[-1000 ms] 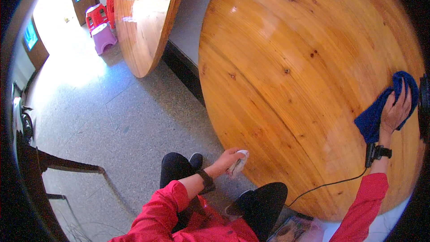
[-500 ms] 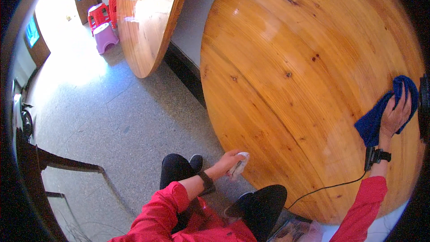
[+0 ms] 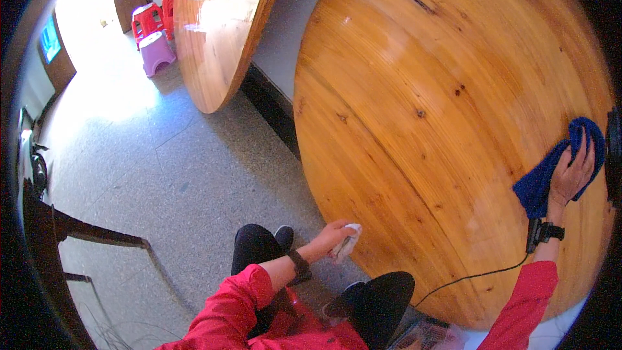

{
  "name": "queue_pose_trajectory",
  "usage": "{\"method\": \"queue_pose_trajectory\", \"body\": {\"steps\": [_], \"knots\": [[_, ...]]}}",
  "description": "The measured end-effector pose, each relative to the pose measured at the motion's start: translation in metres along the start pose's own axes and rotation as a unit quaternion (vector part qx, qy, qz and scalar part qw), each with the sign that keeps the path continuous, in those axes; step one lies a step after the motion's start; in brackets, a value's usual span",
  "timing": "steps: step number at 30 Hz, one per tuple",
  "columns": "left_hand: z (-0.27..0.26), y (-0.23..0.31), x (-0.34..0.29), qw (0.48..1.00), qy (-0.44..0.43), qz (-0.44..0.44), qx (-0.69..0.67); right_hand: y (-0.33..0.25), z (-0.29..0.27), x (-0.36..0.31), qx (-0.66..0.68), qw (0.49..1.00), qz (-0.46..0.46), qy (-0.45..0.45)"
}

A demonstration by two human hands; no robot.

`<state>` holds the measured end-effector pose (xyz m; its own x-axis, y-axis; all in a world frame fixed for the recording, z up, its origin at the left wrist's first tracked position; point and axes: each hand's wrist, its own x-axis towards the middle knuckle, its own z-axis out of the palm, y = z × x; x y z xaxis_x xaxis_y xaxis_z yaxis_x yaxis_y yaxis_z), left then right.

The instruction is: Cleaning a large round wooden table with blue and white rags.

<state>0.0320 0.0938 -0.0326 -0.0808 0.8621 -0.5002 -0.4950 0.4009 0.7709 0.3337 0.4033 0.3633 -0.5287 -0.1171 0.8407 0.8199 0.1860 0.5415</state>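
A large round wooden tabletop (image 3: 402,155) with a glossy finish and dark knots fills the right side. My right hand (image 3: 573,172) presses a dark blue cloth (image 3: 539,178) against its surface near the right rim, fingers stretched over the cloth, part of which folds up around them. In my left hand (image 3: 334,236), closed, is a crumpled white cloth or tissue (image 3: 348,244), just off the tabletop's lower left edge. Both wrists wear dark bands, and a thin black cable (image 3: 466,277) runs from the right one across the wood.
Another round wooden tabletop (image 3: 217,39) stands tilted near the wall. Red stools (image 3: 148,19) and a purple stool (image 3: 156,54) are by the bright doorway. Dark wooden furniture legs (image 3: 97,232) reach in at left over the speckled floor (image 3: 194,175). A clear plastic bag (image 3: 431,336) lies below the tabletop.
My right hand and the blue cloth have shifted slightly down in view, still on the tabletop. My left hand keeps its grip almost unmoved. The whole view has tilted a little.
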Motion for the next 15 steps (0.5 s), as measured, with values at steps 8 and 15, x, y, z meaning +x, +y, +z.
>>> {"method": "queue_pose_trajectory", "body": {"steps": [8, 15], "knots": [[-0.0019, -0.0109, 0.0086, 1.0, -0.007, 0.008, -0.025, 0.0001, 0.003, -0.0026, 0.0, 1.0, 0.006, 0.013], [-0.0027, -0.0067, 0.0028, 0.999, -0.014, 0.021, -0.039, -0.0053, -0.0005, -0.0006, 0.011, 1.0, 0.011, 0.0]]}}
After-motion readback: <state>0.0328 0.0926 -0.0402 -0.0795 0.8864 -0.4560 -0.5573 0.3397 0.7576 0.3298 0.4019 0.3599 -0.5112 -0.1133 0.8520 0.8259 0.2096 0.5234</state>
